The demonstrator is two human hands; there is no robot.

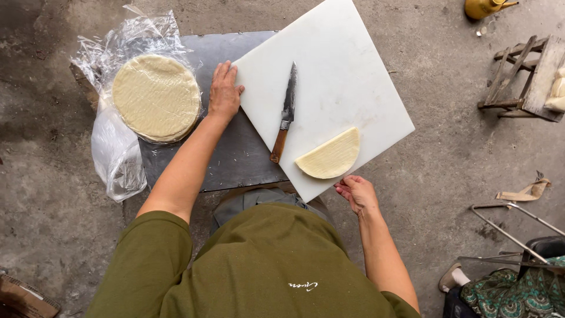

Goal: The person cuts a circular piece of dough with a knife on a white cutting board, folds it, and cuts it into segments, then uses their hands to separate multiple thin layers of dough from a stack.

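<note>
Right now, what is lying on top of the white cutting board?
On the white cutting board lie a knife with a wooden handle and a half-round stack of flat dough sheets. The left hand touches its edge, the right hand its near corner. The surface beneath them is hidden.

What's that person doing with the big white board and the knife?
A person in a green top is holding a white cutting board that rests partly on a dark metal table. The left hand lies flat at the board's left edge and the right hand grips its near edge. On the board lie a wooden-handled knife, which nobody is holding, and a half-round stack of pale flat dough sheets. A full round stack sits on clear plastic wrap to the left.
</note>
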